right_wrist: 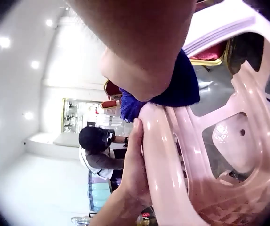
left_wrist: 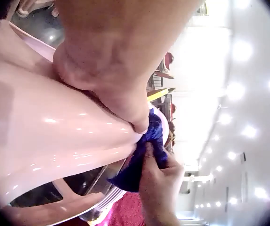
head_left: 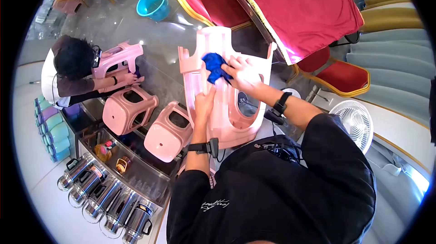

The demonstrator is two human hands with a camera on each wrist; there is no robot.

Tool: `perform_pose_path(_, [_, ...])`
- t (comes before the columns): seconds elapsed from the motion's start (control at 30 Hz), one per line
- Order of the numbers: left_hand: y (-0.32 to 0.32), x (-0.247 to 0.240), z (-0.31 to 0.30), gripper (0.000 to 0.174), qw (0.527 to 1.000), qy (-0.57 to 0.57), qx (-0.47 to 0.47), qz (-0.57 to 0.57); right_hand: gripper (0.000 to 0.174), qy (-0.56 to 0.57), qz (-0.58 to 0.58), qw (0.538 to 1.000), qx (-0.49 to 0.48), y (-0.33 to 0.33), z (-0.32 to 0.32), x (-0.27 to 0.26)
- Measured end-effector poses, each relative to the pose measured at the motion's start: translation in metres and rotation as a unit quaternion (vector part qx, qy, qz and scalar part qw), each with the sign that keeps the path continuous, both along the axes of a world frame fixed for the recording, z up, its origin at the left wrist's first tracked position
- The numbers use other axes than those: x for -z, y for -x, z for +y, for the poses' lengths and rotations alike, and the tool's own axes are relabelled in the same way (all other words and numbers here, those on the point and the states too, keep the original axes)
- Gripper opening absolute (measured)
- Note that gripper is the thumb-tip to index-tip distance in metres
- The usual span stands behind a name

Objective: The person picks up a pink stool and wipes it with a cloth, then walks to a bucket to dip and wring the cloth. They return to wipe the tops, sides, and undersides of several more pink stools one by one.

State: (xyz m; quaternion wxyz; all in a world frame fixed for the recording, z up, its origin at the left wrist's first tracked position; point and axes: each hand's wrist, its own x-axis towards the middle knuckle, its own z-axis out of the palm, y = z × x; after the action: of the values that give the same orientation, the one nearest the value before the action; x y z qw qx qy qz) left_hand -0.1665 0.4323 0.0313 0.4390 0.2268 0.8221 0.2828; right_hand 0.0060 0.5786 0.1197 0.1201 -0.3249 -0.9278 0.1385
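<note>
A pink plastic stool [head_left: 220,103] lies tipped in front of the person, its legs pointing away. The left hand [head_left: 204,105] grips the edge of one leg, thumb along the surface in the right wrist view; its other fingers are largely hidden there. Bunched in the right hand [head_left: 243,73] is a blue cloth [head_left: 212,67], pressed against the stool near the leg's far part. In the left wrist view, the right hand [left_wrist: 161,188] pinches the cloth [left_wrist: 130,169] just beyond the left hand [left_wrist: 106,80].
Two more pink stools [head_left: 119,111] [head_left: 163,139] stand at the left, where another person [head_left: 72,69] handles a pink stool. Metal flasks [head_left: 106,198] line the lower left. A teal bucket [head_left: 153,5], red chairs [head_left: 343,78], a red-covered table [head_left: 309,12] and a white fan [head_left: 352,123] surround the area.
</note>
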Motion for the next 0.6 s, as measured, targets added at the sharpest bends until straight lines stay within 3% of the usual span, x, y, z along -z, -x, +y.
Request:
perform_pose_path(0.13, [-0.003, 0.001, 0.009, 0.078, 0.998, -0.014, -0.032, -0.048, 0.037, 0.053, 0.183, 0.971, 0.142, 0.028, 0.005, 0.016])
perform_pose_path(0.17, [-0.002, 0.005, 0.005, 0.076, 0.998, -0.008, -0.043, -0.033, 0.032, 0.017, 0.245, 0.956, 0.159, 0.032, 0.015, 0.016])
perform_pose_path(0.27, [0.008, 0.018, -0.009, 0.071, 0.993, -0.034, -0.083, -0.075, 0.033, 0.057, 0.162, 0.967, 0.186, 0.026, 0.052, 0.005])
perform_pose_path(0.3, [0.007, 0.001, -0.005, 0.07, 0.993, -0.025, -0.078, -0.081, 0.045, 0.154, 0.063, 0.974, 0.156, 0.029, 0.061, 0.009])
perform_pose_path(0.33, [0.008, -0.017, -0.004, 0.069, 0.993, -0.015, -0.073, -0.088, 0.061, 0.239, 0.047, 0.96, 0.136, 0.037, 0.06, 0.025])
perform_pose_path(0.4, [0.011, -0.021, -0.008, 0.067, 0.991, -0.017, -0.09, -0.101, 0.073, 0.197, -0.024, 0.979, 0.047, 0.049, 0.053, 0.005])
perform_pose_path(0.47, [0.015, 0.017, -0.04, 0.066, 0.983, -0.033, -0.137, -0.118, 0.066, 0.286, -0.055, 0.956, -0.026, 0.045, 0.058, 0.025])
perform_pose_path(0.5, [0.025, 0.058, -0.065, 0.064, 0.99, -0.051, -0.113, -0.061, 0.063, 0.288, -0.084, 0.951, -0.07, 0.03, 0.065, 0.03])
perform_pose_path(0.6, [0.035, 0.062, -0.076, 0.062, 0.943, -0.099, -0.235, -0.213, 0.053, 0.29, -0.25, 0.904, -0.191, -0.022, 0.109, 0.035])
